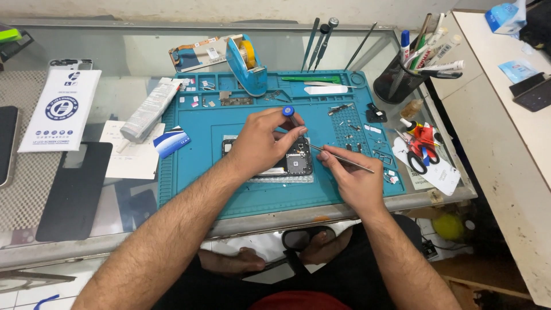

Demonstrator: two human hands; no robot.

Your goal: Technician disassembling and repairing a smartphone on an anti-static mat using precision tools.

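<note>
An opened phone [294,162] lies back-up on a blue work mat [195,172], its circuit board showing. My left hand [261,140] rests over the phone and holds a small screwdriver with a blue cap [288,112], tip down on the board. My right hand [350,175] grips thin metal tweezers [344,161], their point reaching in toward the phone's right edge. Tiny screws and parts [350,129] sit in the mat's grid just right of the phone.
A blue tape dispenser [248,57] stands at the mat's back. A black mesh cup of pens [399,80] and red-handled scissors [422,146] are to the right. A glue tube [150,109], white box [60,109] and dark phone back cover [74,189] lie left on the glass table.
</note>
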